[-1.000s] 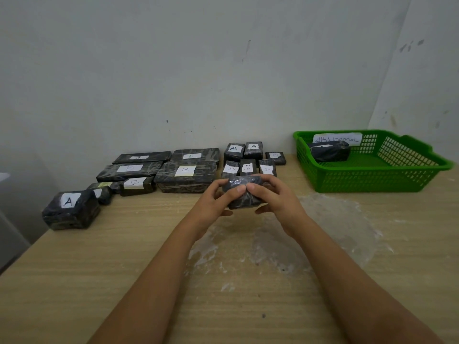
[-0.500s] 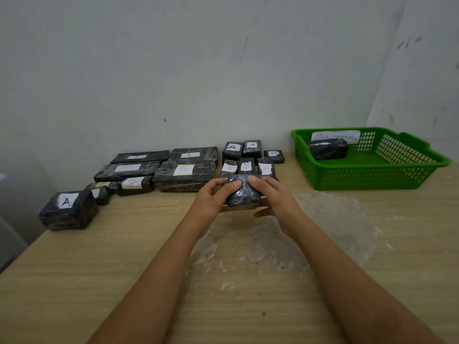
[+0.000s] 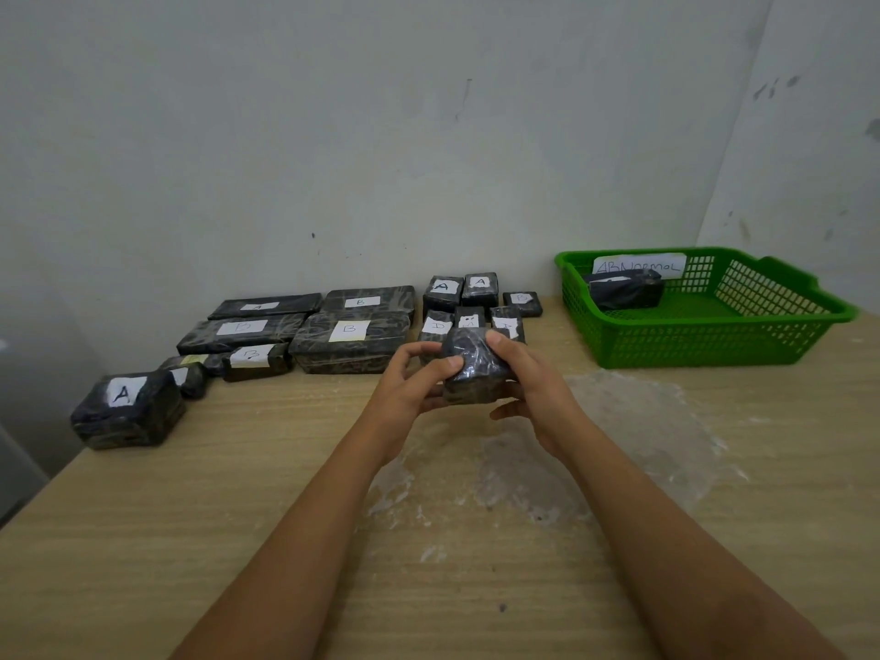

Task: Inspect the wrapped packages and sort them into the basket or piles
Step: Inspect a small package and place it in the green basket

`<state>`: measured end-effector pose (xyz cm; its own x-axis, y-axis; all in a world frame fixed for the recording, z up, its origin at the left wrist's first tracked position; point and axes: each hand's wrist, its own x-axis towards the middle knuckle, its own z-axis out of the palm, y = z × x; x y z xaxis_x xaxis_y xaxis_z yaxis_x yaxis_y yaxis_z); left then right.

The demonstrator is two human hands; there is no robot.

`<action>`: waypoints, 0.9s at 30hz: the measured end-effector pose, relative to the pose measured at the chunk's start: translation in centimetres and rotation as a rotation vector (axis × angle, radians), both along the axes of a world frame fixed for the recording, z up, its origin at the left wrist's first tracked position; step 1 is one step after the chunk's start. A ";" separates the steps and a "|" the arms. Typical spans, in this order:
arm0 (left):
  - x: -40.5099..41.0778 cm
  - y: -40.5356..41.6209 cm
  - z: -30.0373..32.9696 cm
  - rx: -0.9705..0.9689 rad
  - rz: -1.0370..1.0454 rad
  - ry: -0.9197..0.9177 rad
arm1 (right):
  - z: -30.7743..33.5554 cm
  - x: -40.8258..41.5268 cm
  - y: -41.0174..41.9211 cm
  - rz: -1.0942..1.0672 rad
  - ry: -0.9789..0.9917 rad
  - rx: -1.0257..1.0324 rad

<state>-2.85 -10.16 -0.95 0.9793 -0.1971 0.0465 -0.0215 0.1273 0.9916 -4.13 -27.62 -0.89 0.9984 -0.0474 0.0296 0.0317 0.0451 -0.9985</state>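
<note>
A small black package wrapped in clear film [image 3: 474, 366] is held above the table's middle between my left hand [image 3: 414, 383] and my right hand [image 3: 528, 378]; no label shows on the side facing me. Behind it lie piles of small labelled packages [image 3: 469, 302], flat B-labelled packages [image 3: 350, 333] and a bulky A-labelled package [image 3: 126, 409] at the far left. A green basket [image 3: 714, 345] marked "ABNORMAL" stands at the right rear with one dark package [image 3: 624, 290] inside.
A crumpled sheet of clear plastic film [image 3: 619, 445] lies on the wooden table [image 3: 143, 540] under and right of my hands. A white wall runs close behind the piles. The table's left edge drops off near the A package.
The package has been turned in my hands, now standing taller with a different face toward me. My left thumb has shifted onto its front. Nothing on the table moved.
</note>
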 end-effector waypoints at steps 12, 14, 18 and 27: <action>0.0 0.1 -0.2 -0.039 0.007 0.028 | -0.2 -0.1 0.0 0.067 -0.059 0.001; 0.1 0.1 -0.2 -0.046 0.023 0.016 | -0.2 -0.2 0.1 0.099 -0.057 0.018; 0.1 0.1 -0.2 -0.053 0.046 -0.031 | 0.0 -0.4 0.0 0.150 -0.052 0.015; 0.3 0.4 -0.3 0.037 0.038 -0.003 | 0.3 -0.7 0.0 0.144 -0.002 0.047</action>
<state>-2.60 -9.76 -1.21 0.9860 -0.1610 0.0425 -0.0283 0.0894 0.9956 -4.82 -27.57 -0.59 0.9949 0.0951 0.0330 0.0238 0.0961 -0.9951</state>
